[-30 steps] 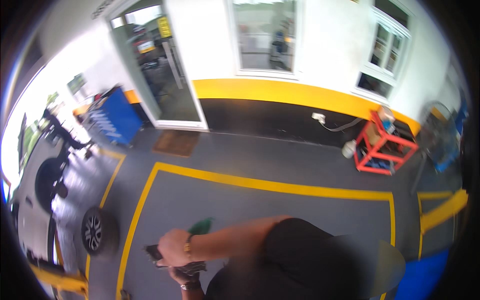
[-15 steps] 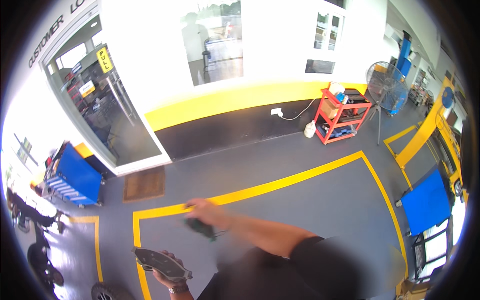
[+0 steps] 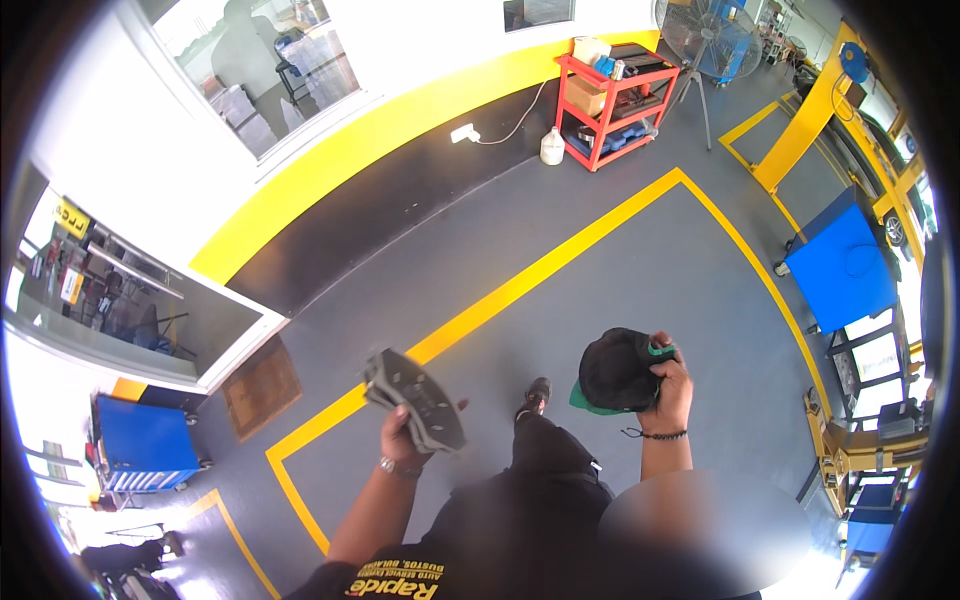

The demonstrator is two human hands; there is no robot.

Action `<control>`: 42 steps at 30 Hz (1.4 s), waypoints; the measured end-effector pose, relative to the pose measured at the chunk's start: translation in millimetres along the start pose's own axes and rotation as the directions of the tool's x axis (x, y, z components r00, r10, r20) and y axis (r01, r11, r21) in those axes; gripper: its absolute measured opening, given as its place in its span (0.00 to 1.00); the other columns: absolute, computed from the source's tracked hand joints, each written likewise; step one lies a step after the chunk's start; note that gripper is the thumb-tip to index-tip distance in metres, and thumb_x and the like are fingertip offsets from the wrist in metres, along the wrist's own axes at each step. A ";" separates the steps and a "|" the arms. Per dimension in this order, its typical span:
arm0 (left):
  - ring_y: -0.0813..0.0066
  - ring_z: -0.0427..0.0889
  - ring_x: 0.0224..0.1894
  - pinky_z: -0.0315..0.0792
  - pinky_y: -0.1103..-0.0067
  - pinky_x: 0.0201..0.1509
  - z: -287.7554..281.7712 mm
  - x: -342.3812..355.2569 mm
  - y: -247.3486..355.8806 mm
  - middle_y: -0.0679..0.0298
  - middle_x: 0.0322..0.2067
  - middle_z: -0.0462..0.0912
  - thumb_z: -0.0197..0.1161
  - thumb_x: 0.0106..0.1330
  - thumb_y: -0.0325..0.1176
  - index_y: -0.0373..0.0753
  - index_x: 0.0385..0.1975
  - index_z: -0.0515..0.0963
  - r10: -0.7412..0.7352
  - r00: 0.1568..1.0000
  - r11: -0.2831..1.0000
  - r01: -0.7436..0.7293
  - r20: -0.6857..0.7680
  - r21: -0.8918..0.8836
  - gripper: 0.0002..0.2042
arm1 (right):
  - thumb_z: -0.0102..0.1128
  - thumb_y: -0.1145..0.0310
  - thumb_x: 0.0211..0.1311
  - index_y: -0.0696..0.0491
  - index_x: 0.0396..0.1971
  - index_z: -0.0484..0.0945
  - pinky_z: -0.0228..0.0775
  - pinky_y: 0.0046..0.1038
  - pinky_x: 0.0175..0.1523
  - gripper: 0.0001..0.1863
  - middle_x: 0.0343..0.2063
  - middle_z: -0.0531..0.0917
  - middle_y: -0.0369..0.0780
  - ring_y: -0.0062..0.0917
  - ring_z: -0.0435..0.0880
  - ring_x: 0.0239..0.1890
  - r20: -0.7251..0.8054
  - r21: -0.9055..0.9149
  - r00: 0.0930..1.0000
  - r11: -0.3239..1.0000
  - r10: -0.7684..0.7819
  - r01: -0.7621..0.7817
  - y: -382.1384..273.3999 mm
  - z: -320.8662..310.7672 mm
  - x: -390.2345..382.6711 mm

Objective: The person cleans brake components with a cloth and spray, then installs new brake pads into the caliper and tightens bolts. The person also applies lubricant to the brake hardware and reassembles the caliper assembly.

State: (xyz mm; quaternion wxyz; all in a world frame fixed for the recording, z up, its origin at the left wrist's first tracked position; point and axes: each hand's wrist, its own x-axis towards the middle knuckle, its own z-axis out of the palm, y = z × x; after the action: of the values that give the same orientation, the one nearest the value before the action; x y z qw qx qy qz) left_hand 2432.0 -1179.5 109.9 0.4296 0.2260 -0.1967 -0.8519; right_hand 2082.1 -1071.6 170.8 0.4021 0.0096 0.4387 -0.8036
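Note:
My left hand (image 3: 398,436) is closed round grey brake pads (image 3: 424,402), apparently stacked face to face, held out over the floor at chest height. They are tilted, with one end up toward the yellow line. In my right hand (image 3: 674,390) is a black cap (image 3: 617,368) with green edging, gripped by its right side. The cap's dark hollow faces up, and part of its rim is hidden under my fingers. The two hands are well apart, with my leg and shoe (image 3: 538,393) showing between them.
Yellow lines (image 3: 530,300) mark the grey floor. Ahead stand a red tool cart (image 3: 600,120), a white jug (image 3: 552,147) and a large fan (image 3: 708,40). A blue cabinet (image 3: 150,436) and a door mat (image 3: 262,388) are at left. Right are a blue panel (image 3: 845,260) and a yellow lift post (image 3: 805,130).
My right hand has swung out to the right with the cap. My left hand has risen and moved right with the brake pads. The view has turned right and down.

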 end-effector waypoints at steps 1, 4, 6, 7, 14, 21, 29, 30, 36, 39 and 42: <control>0.63 0.81 0.51 0.56 0.40 0.68 11.4 32.7 -8.4 0.60 0.50 0.80 0.66 0.55 0.50 0.44 0.57 0.72 -0.057 0.996 0.998 0.055 0.063 0.025 0.30 | 0.39 0.82 0.47 0.60 0.49 0.75 0.74 0.37 0.59 0.26 0.46 0.77 0.45 0.35 0.78 0.50 -0.003 -0.029 0.994 0.994 -0.105 0.105 -10.9 13.6 10.2; 0.63 0.81 0.51 0.60 0.46 0.69 45.0 119.1 -41.6 0.61 0.50 0.80 0.66 0.56 0.48 0.44 0.58 0.71 -0.205 0.959 0.978 0.210 0.198 -0.003 0.29 | 0.39 0.85 0.44 0.61 0.47 0.76 0.75 0.34 0.56 0.26 0.46 0.79 0.44 0.33 0.79 0.50 0.241 -0.368 0.863 0.781 -0.444 0.504 -18.3 54.0 41.0; 0.61 0.80 0.54 0.65 0.55 0.67 63.8 162.5 -55.4 0.59 0.52 0.79 0.66 0.58 0.46 0.41 0.60 0.69 -0.260 0.955 0.966 0.259 0.141 0.026 0.30 | 0.53 0.80 0.57 0.58 0.46 0.76 0.76 0.38 0.52 0.16 0.45 0.81 0.48 0.38 0.80 0.51 0.763 -0.260 0.360 0.254 -0.537 0.931 -19.1 94.6 74.0; 0.61 0.79 0.55 0.68 0.59 0.66 78.8 187.6 -59.3 0.58 0.53 0.79 0.65 0.58 0.45 0.40 0.60 0.68 -0.291 0.948 0.957 0.288 0.132 0.042 0.30 | 0.56 0.79 0.55 0.56 0.48 0.77 0.74 0.41 0.56 0.18 0.50 0.78 0.50 0.43 0.77 0.56 0.880 -0.288 0.345 0.210 -0.328 0.934 -21.2 113.6 81.6; 0.62 0.73 0.60 0.70 0.67 0.63 161.7 360.5 -90.6 0.59 0.57 0.74 0.59 0.64 0.53 0.42 0.61 0.68 -0.068 0.958 0.996 0.081 0.278 -0.037 0.29 | 0.61 0.62 0.63 0.56 0.51 0.74 0.68 0.44 0.60 0.20 0.56 0.71 0.50 0.48 0.74 0.55 0.811 -0.403 0.524 0.403 -0.259 0.822 -40.5 179.7 219.5; 0.63 0.69 0.65 0.67 0.65 0.68 183.0 544.4 -90.5 0.63 0.64 0.69 0.65 0.59 0.53 0.46 0.66 0.64 -0.152 0.940 0.984 0.173 0.305 -0.041 0.36 | 0.65 0.57 0.58 0.57 0.59 0.67 0.72 0.42 0.57 0.33 0.60 0.68 0.51 0.49 0.76 0.55 0.803 -0.584 0.589 0.077 -0.087 0.808 -50.4 233.6 389.6; 0.64 0.68 0.67 0.65 0.65 0.69 261.7 759.5 -95.7 0.65 0.67 0.66 0.56 0.68 0.54 0.48 0.69 0.61 -0.306 0.911 0.938 0.338 0.278 -0.076 0.32 | 0.68 0.60 0.53 0.60 0.64 0.61 0.69 0.42 0.60 0.41 0.60 0.64 0.54 0.52 0.73 0.56 0.645 -0.735 0.762 0.232 -0.051 0.638 -114.9 288.8 583.9; 0.64 0.68 0.66 0.65 0.65 0.69 269.6 786.0 -98.4 0.65 0.66 0.67 0.57 0.67 0.53 0.48 0.68 0.62 -0.327 0.901 0.930 0.360 0.287 -0.071 0.32 | 0.68 0.59 0.53 0.60 0.64 0.61 0.69 0.42 0.60 0.41 0.60 0.64 0.55 0.52 0.73 0.56 0.642 -0.735 0.761 0.209 -0.089 0.645 -122.0 291.9 605.7; 0.64 0.70 0.64 0.65 0.67 0.67 336.9 940.0 -121.6 0.63 0.64 0.68 0.62 0.59 0.51 0.46 0.66 0.63 -0.428 0.852 0.901 0.428 0.302 0.072 0.34 | 0.66 0.57 0.58 0.59 0.61 0.66 0.70 0.43 0.57 0.35 0.57 0.67 0.58 0.51 0.76 0.52 0.633 -0.716 0.702 0.098 -0.327 0.691 -178.9 296.2 738.6; 0.64 0.70 0.63 0.66 0.67 0.67 360.3 1017.4 -150.5 0.63 0.63 0.69 0.64 0.56 0.49 0.45 0.65 0.64 -0.491 0.813 0.870 0.470 0.312 0.148 0.36 | 0.65 0.61 0.58 0.55 0.62 0.67 0.71 0.43 0.55 0.32 0.55 0.67 0.56 0.51 0.76 0.50 0.627 -0.548 0.645 0.341 -0.436 0.764 -194.6 260.8 827.1; 0.64 0.71 0.62 0.66 0.68 0.66 387.7 1092.1 -186.4 0.62 0.61 0.70 0.67 0.52 0.48 0.44 0.64 0.65 -0.605 0.744 0.795 0.545 0.284 0.264 0.37 | 0.66 0.63 0.56 0.51 0.59 0.71 0.72 0.40 0.54 0.29 0.53 0.69 0.53 0.48 0.75 0.49 0.551 -0.498 0.662 0.437 -0.507 0.749 -216.8 219.1 903.2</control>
State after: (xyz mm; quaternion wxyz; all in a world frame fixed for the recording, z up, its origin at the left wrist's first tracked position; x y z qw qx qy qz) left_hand 1519.9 -1918.2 93.4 0.0823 0.1529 -0.2606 -0.9497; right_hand 1403.1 -1740.7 124.2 0.1057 -0.4379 0.6029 -0.6584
